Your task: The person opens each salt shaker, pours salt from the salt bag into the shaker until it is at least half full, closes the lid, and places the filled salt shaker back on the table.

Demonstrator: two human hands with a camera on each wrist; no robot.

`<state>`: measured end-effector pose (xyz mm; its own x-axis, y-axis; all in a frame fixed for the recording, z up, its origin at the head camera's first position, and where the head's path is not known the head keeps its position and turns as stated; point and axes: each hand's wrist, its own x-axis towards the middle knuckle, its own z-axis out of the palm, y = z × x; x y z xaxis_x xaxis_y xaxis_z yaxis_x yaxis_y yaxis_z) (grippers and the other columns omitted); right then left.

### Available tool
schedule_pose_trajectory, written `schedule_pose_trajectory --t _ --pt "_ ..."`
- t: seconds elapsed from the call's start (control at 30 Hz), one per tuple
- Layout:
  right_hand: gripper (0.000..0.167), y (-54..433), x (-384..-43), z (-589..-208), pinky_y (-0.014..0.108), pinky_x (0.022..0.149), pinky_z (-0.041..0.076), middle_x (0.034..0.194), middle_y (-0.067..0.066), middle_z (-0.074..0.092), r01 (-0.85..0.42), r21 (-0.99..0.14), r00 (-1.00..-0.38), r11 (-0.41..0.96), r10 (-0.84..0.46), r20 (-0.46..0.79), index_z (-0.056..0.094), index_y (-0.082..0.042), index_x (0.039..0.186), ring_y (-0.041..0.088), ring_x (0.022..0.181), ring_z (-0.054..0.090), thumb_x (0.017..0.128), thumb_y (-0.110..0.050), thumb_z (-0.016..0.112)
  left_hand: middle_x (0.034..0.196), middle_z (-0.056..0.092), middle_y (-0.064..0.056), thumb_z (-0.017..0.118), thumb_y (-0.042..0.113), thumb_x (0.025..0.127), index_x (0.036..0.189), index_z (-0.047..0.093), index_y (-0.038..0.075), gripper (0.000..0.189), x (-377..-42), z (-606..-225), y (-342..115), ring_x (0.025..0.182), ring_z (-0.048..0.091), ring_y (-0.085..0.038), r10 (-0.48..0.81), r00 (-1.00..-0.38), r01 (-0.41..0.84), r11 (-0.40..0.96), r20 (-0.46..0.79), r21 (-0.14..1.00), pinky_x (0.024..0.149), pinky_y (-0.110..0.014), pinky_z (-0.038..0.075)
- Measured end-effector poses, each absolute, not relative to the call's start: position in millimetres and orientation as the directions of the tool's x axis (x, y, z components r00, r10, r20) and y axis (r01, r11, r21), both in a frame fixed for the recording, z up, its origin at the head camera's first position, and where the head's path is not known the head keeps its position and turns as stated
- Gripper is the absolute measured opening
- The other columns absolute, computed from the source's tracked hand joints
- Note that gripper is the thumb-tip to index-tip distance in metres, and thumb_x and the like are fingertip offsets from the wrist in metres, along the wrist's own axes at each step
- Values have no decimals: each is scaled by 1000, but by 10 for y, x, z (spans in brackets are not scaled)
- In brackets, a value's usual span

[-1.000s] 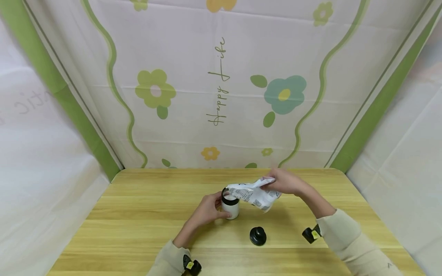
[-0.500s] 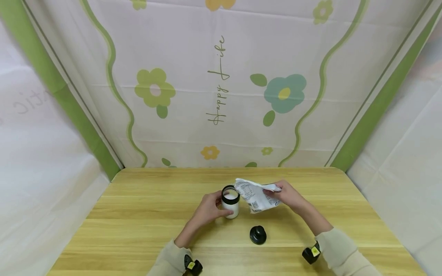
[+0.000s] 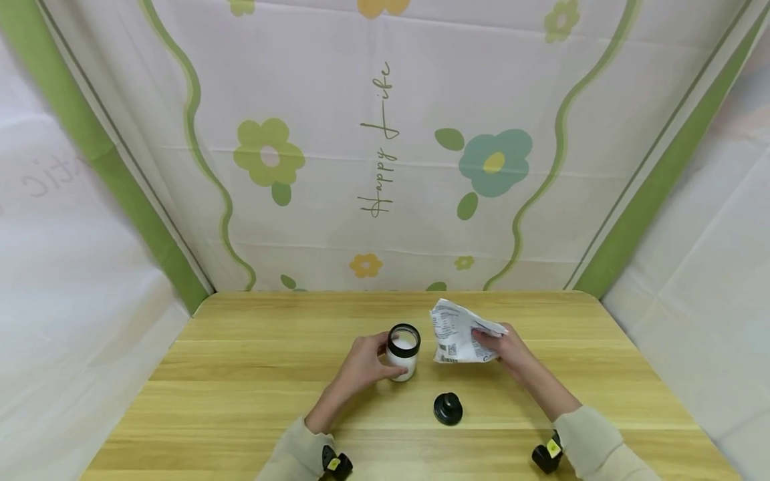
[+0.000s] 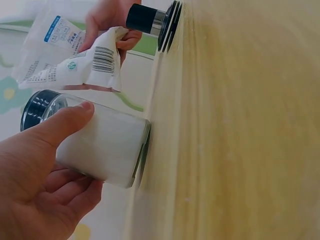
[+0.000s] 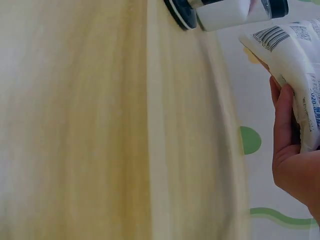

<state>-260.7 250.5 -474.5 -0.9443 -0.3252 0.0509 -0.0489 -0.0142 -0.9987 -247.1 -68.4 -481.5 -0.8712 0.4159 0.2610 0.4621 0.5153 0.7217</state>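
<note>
A glass jar with a black rim stands upright on the table, filled with white contents nearly to its neck. My left hand grips it from the left, the thumb across the front, as the left wrist view shows on the jar. To the right, my right hand holds a white printed plastic bag above the table, its mouth pointing up and left, apart from the jar. The bag has a barcode low on its side. Between the hands, nearer me, lies a black knobbed lid.
The wooden table ends at a printed fabric wall at the back, with more fabric at both sides. A small black wrist camera sits at the right sleeve and another camera at the left.
My right hand has drawn the bag away from over the jar's mouth to the right and turned it more upright. The left hand keeps its hold on the jar.
</note>
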Motion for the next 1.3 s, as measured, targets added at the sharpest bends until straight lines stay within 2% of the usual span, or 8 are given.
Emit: schedule_pose_trajectory --t 0.17,0.27,0.43,0.57,0.9,1.1,1.2,1.3 --pt "21 2586 -2608 -4788 24 74 62 97 -11 75 -32 -1000 -953 1 -302 30 71 -25 108 8 86 71 98 -10 59 106 75 -10 89 25 75 111 67 4 47 -2462 -4794 -673 102 72 -25 415 -870 474 550 267 688 87 -32 62" --pt "21 2634 -2611 -4813 25 76 62 99 -10 75 -21 -999 -958 29 -288 12 70 -17 116 9 88 71 98 -11 60 106 74 -10 88 25 76 110 67 4 46 -2459 -4794 -674 102 72 -26 420 -869 475 554 263 684 87 -31 62" --pt "45 2696 -2612 -4853 25 78 61 101 -11 74 10 -996 -960 91 -278 -35 55 8 135 9 89 70 97 -15 63 109 74 -12 88 24 76 111 66 4 46 -2467 -4812 -685 104 72 -27 426 -868 471 545 255 694 88 -30 62" --pt "56 2723 -2615 -4881 25 79 60 106 -7 74 14 -991 -960 134 -274 -51 44 16 140 9 89 69 97 -15 63 109 74 -12 88 25 76 111 66 4 47 -2476 -4823 -694 104 72 -27 427 -868 470 546 253 693 88 -30 62" --pt "52 2733 -2608 -4901 21 79 57 116 9 71 -24 -977 -965 210 -262 -32 48 18 135 6 87 64 97 -13 63 110 73 -11 88 24 77 112 67 4 45 -2483 -4827 -708 106 71 -26 433 -871 451 512 233 731 90 -29 61" --pt "47 2773 -2604 -4887 20 76 57 105 -5 74 -41 -974 -956 221 -291 -25 52 20 130 5 84 65 97 -13 62 110 73 -12 88 24 76 113 67 2 48 -2497 -4827 -710 106 71 -28 438 -865 458 494 244 739 90 -31 62" --pt "28 2822 -2602 -4904 20 72 57 95 -13 74 -81 -977 -942 199 -335 10 65 14 114 4 80 65 97 -7 61 110 73 -13 88 26 76 113 67 2 48 -2502 -4837 -715 106 71 -28 437 -867 454 493 240 742 90 -32 62" --pt "15 2861 -2573 -4896 19 68 56 90 -18 72 -150 -970 -927 192 -368 70 70 11 98 2 78 63 96 -1 60 110 73 -12 88 26 77 113 67 3 48 -2499 -4844 -722 106 71 -28 438 -869 447 494 231 745 91 -33 61"
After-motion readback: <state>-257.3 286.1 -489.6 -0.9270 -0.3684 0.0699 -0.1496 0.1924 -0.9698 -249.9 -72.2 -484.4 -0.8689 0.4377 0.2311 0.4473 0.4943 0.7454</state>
